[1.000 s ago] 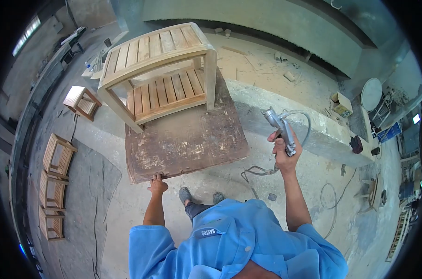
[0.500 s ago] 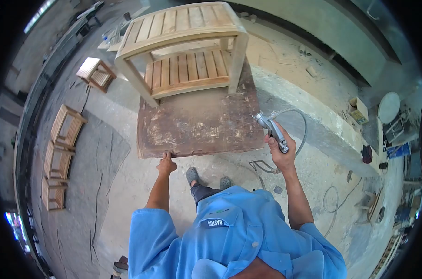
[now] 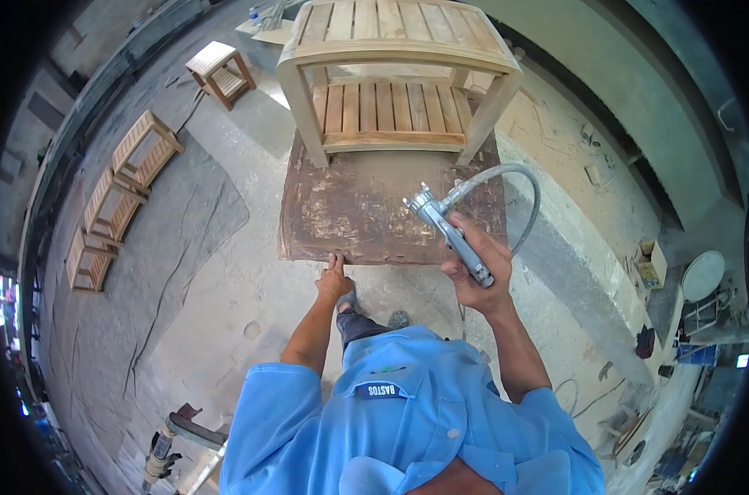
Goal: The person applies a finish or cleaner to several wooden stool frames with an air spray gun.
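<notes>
My right hand [image 3: 486, 268] is wrapped round the grip of a metal spray gun [image 3: 448, 231], held up over the right front of a worn brown board [image 3: 341, 214]. A grey hose [image 3: 533, 194] loops from the gun behind the hand. My left hand [image 3: 333, 280] reaches to the board's near edge, its fingers stretched out and their tips touching it; the thumb is hard to see. On the far part of the board stands a slatted wooden bench [image 3: 403, 54] with a lower slatted shelf [image 3: 391, 111].
Several small wooden stools [image 3: 147, 148] stand on a dark sheet at the left, with another stool [image 3: 217, 70] farther back. To the right runs a low pale ledge [image 3: 572, 214] with a cardboard box [image 3: 651, 264] beyond it. My shoes [image 3: 399, 319] are just below the board.
My view has turned, so the bench and stools sit farther right and the bench looks straighter. The spray gun looks larger and farther left. My left hand stays at the board's near edge.
</notes>
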`<move>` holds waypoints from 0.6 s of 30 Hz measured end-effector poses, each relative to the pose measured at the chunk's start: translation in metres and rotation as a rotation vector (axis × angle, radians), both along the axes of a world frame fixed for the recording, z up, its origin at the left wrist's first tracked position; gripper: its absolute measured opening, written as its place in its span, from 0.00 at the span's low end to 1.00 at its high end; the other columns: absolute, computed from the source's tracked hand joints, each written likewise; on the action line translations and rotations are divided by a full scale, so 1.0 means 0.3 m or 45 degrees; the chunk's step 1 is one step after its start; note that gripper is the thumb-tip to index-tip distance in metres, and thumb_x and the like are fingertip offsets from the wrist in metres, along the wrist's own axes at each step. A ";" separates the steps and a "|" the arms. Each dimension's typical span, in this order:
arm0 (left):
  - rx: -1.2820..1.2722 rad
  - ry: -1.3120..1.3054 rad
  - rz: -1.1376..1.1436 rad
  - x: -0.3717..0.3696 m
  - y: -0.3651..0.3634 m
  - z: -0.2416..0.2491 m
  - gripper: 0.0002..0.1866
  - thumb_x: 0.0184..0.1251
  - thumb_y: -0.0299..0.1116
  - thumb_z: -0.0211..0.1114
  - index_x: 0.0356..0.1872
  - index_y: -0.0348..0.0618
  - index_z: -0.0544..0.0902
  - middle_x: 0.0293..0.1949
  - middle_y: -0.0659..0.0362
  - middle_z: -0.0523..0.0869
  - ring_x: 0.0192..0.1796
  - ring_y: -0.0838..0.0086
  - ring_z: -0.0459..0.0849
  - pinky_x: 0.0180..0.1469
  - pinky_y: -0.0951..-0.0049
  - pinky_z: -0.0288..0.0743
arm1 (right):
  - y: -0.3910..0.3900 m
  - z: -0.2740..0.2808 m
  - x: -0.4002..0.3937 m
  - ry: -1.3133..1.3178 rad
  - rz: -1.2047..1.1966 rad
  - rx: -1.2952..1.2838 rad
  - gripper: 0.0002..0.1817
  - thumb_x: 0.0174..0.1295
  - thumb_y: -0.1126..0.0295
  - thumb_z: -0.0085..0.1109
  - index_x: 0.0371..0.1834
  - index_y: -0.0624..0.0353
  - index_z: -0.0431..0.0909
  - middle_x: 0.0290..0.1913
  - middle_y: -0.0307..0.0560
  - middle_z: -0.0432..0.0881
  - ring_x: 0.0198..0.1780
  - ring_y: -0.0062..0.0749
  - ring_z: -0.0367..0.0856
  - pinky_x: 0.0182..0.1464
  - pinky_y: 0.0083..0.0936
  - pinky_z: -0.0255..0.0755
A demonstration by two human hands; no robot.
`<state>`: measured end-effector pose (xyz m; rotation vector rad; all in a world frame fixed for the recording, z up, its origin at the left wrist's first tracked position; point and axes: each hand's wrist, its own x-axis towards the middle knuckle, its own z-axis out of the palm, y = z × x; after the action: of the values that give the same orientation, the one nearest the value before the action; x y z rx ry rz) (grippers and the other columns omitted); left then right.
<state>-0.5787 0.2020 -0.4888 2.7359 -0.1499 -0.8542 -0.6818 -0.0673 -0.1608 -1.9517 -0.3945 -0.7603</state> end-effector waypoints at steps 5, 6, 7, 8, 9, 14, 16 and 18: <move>-0.018 -0.017 0.034 -0.062 -0.014 0.021 0.43 0.55 0.36 0.60 0.76 0.58 0.56 0.80 0.63 0.51 0.70 0.53 0.70 0.61 0.38 0.69 | 0.069 -0.023 0.092 -0.003 0.003 -0.096 0.31 0.53 0.67 0.75 0.62 0.61 0.76 0.43 0.56 0.86 0.40 0.42 0.88 0.40 0.31 0.79; -0.029 -0.016 0.043 -0.073 -0.019 0.035 0.43 0.56 0.36 0.60 0.76 0.58 0.56 0.80 0.64 0.51 0.70 0.53 0.70 0.61 0.37 0.68 | 0.069 -0.069 0.102 0.093 0.014 -0.105 0.31 0.52 0.68 0.75 0.61 0.61 0.77 0.43 0.57 0.86 0.40 0.43 0.88 0.40 0.31 0.79; -0.039 -0.020 0.051 -0.074 -0.025 0.039 0.42 0.56 0.35 0.60 0.76 0.58 0.56 0.80 0.65 0.51 0.70 0.54 0.70 0.61 0.37 0.68 | 0.066 -0.124 0.111 0.222 0.017 -0.116 0.30 0.53 0.67 0.74 0.61 0.60 0.77 0.43 0.57 0.86 0.41 0.43 0.88 0.41 0.31 0.79; -0.064 -0.021 0.065 -0.073 -0.028 0.034 0.42 0.57 0.36 0.60 0.76 0.58 0.56 0.80 0.65 0.51 0.70 0.53 0.70 0.61 0.37 0.68 | 0.063 -0.189 0.121 0.350 0.020 -0.127 0.29 0.53 0.67 0.74 0.60 0.60 0.78 0.44 0.57 0.86 0.42 0.44 0.88 0.42 0.31 0.80; -0.087 -0.020 0.079 -0.075 -0.029 0.025 0.42 0.57 0.36 0.60 0.76 0.58 0.56 0.80 0.65 0.51 0.70 0.53 0.70 0.61 0.36 0.68 | 0.060 -0.251 0.127 0.481 0.021 -0.137 0.29 0.54 0.66 0.73 0.60 0.59 0.78 0.44 0.58 0.86 0.44 0.45 0.88 0.43 0.31 0.80; -0.192 0.004 0.106 -0.075 -0.022 -0.020 0.42 0.58 0.37 0.61 0.76 0.58 0.56 0.80 0.64 0.51 0.71 0.52 0.68 0.63 0.36 0.68 | 0.059 -0.411 0.146 0.594 0.026 -0.292 0.27 0.56 0.62 0.70 0.59 0.58 0.80 0.47 0.58 0.86 0.47 0.47 0.87 0.47 0.35 0.80; -0.264 -0.008 0.115 -0.080 -0.016 -0.037 0.42 0.58 0.37 0.61 0.76 0.57 0.56 0.79 0.63 0.51 0.71 0.51 0.67 0.63 0.36 0.68 | 0.060 -0.394 0.165 0.600 0.049 -0.298 0.27 0.55 0.62 0.71 0.59 0.58 0.80 0.47 0.58 0.86 0.47 0.47 0.87 0.46 0.34 0.80; -0.320 -0.063 0.097 -0.075 -0.006 -0.026 0.41 0.58 0.36 0.62 0.75 0.54 0.59 0.77 0.57 0.58 0.70 0.51 0.70 0.65 0.45 0.70 | 0.051 -0.290 0.194 0.542 0.028 -0.261 0.28 0.54 0.63 0.72 0.59 0.59 0.79 0.47 0.58 0.86 0.47 0.47 0.87 0.45 0.33 0.80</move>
<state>-0.6014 0.2002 -0.4966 2.5112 -0.1512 -0.6962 -0.6236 -0.0521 -0.2478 -2.2296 -0.2392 -0.2816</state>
